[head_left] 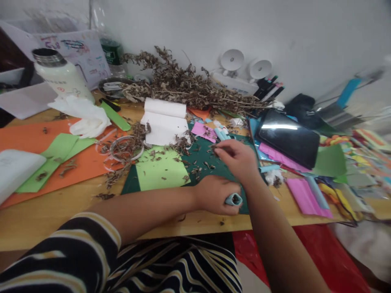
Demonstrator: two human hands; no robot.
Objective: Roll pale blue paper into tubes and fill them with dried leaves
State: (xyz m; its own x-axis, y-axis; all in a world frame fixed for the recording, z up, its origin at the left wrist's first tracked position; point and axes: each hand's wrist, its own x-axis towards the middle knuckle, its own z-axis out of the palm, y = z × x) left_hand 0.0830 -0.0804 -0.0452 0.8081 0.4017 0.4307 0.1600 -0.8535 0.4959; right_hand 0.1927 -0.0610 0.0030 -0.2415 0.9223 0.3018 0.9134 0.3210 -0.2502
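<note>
My left hand (214, 194) is closed in a fist around a small light-blue paper tube (234, 199), whose open end faces me with dark bits visible inside. Above and to the right of it, my right hand (238, 158) pinches a piece of dried leaf (214, 147) between thumb and fingertips. Both hands are over a dark green cutting mat (198, 152) strewn with leaf crumbs. A lime-green paper sheet (161, 167) lies on the mat's left side, scattered with crumbs too. Behind it rests a partly rolled white paper (166, 126).
Dried leafy stalks (183, 83) lie along the wall. To the left are a white bottle (59, 75), orange paper (27, 140) and a tape roll (126, 148) among leaves. On the right stand a black tablet (288, 138) and pink paper (307, 197).
</note>
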